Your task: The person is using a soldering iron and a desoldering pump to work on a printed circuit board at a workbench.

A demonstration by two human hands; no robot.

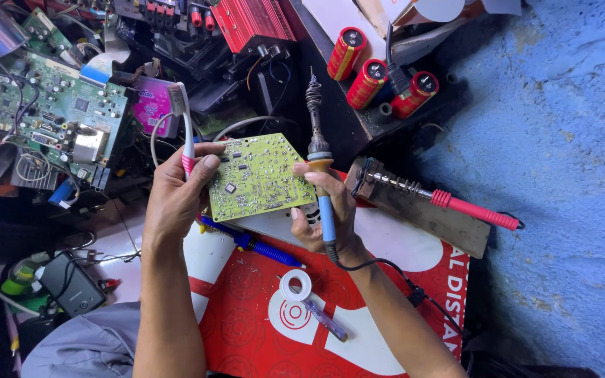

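A yellow-green circuit board (257,176) is held between both hands at mid-frame, solder side up. My left hand (176,192) grips its left edge and also holds a toothbrush (184,115) with a pink and white handle, bristles pointing up. My right hand (325,210) steadies the board's right edge and holds a soldering iron (318,150) with a blue and orange handle, its dark tip pointing away from me. The iron's black cable (386,269) runs down past my right wrist.
A second iron with a pink handle (456,205) rests on a board at the right. Three red capacitors (379,70) stand behind. A green circuit board (57,112) sits far left. A solder roll (295,285), a blue tool (260,246) and a red printed sheet (246,315) lie below.
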